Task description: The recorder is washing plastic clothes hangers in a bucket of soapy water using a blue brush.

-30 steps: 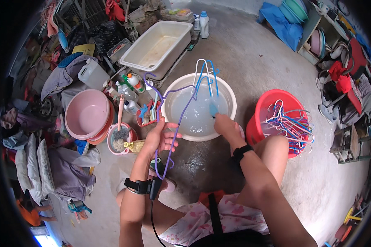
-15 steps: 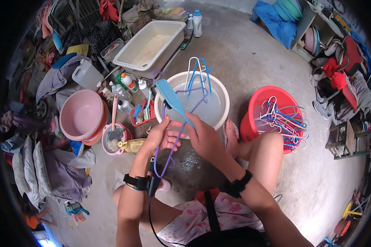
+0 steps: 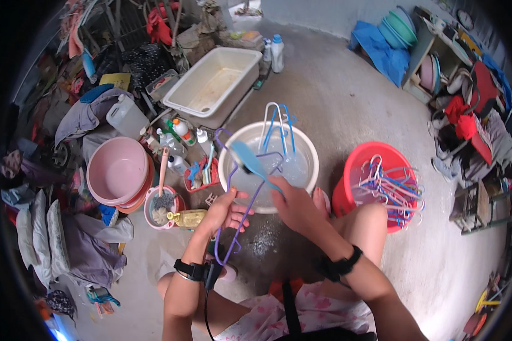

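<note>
I was squatting in a home washing yard on a bare concrete floor (image 3: 347,96), ringed by plastic basins (image 3: 119,170), a white tub (image 3: 213,85), detergent bottles (image 3: 277,52), heaped laundry (image 3: 79,250) and a red basin of hangers (image 3: 375,182).

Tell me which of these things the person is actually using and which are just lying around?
In use: purple hanger in left hand; blue brush in right hand; white basin of water; red basin of hangers.

Lying about: pink basins, white tub, bottles, clothes pile.
</note>
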Motion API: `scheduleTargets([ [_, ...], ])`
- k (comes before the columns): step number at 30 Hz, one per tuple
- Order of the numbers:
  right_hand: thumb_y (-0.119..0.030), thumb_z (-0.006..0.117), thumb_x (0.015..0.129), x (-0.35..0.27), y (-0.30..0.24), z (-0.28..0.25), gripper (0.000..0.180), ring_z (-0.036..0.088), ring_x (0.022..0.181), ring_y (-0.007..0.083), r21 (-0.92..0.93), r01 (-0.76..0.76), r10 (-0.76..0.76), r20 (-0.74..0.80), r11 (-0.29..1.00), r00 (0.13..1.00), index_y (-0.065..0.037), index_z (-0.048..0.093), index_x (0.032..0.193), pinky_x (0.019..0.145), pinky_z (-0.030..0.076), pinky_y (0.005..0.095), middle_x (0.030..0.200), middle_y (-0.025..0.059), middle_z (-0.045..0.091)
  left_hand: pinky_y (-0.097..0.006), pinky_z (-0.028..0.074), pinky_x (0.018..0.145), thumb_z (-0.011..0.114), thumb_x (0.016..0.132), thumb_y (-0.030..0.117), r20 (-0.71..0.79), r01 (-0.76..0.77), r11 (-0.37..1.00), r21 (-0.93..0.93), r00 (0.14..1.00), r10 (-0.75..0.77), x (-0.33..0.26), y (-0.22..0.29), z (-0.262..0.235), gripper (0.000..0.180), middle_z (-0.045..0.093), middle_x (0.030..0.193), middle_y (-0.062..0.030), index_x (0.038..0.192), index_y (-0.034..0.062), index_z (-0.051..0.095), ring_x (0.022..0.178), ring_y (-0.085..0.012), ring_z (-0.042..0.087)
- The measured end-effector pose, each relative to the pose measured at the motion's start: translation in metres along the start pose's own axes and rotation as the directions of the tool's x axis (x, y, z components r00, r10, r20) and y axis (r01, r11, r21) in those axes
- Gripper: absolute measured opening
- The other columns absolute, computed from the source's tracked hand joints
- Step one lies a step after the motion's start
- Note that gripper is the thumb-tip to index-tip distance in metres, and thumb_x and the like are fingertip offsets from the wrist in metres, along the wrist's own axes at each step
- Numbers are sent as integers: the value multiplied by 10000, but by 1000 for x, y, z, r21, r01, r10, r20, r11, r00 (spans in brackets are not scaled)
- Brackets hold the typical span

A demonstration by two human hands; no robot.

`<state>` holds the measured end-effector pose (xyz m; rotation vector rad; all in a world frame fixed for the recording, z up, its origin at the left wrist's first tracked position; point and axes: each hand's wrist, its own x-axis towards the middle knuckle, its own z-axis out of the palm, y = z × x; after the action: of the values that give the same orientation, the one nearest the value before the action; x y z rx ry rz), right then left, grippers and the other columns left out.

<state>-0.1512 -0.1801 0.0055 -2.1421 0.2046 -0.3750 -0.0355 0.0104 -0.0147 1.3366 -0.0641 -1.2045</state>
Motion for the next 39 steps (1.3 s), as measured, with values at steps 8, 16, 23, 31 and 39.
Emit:
scheduleTargets([
  [8, -168, 515, 859, 4, 63, -11, 254, 634, 750, 380, -136, -279, 271, -75, 950, 960, -48, 551, 1080, 681, 475, 458, 777, 244, 628, -319, 524, 543, 307, 969, 454, -125, -140, 990, -17, 983, 137, -12, 17, -3, 478, 617, 903, -127, 1133, 35, 468, 623, -193, 607],
  [16, -93, 461, 818, 44, 128, 24, 263, 601, 933, 415, -576, -189, 429, 316, 795, 846, -4, 550, 1049, 823, 474, 475, 970, 277, 615, -320, 522, 531, 317, 961, 467, -114, -117, 993, 18, 986, 118, -10, 12, -4, 511, 607, 908, -136, 1141, 13, 468, 618, -197, 606],
  [23, -187, 470, 901, 14, 30, -44, 259, 612, 798, 431, -71, -271, 274, 54, 960, 960, -84, 508, 1136, 704, 472, 494, 781, 265, 616, -317, 529, 529, 306, 963, 471, -98, -41, 992, 120, 994, 53, -5, 12, -11, 521, 620, 920, -144, 1131, 7, 473, 615, -203, 610],
  [31, -162, 449, 922, 21, -27, -33, 272, 589, 751, 442, 157, -5, -1, 38, 988, 999, -81, 448, 1182, 651, 443, 491, 761, 268, 590, -310, 522, 534, 347, 955, 470, -2, 13, 993, 113, 1000, -12, 7, 16, 26, 515, 605, 908, -136, 1151, 12, 478, 626, -196, 602],
  [39, -153, 458, 918, 55, 12, -22, 280, 589, 646, 386, 155, 62, -67, 29, 986, 997, -58, 430, 1180, 596, 434, 458, 743, 222, 595, -315, 536, 572, 316, 977, 421, -41, 37, 974, 222, 999, -29, 12, 13, 27, 479, 621, 926, -137, 1187, 17, 463, 650, -194, 614],
])
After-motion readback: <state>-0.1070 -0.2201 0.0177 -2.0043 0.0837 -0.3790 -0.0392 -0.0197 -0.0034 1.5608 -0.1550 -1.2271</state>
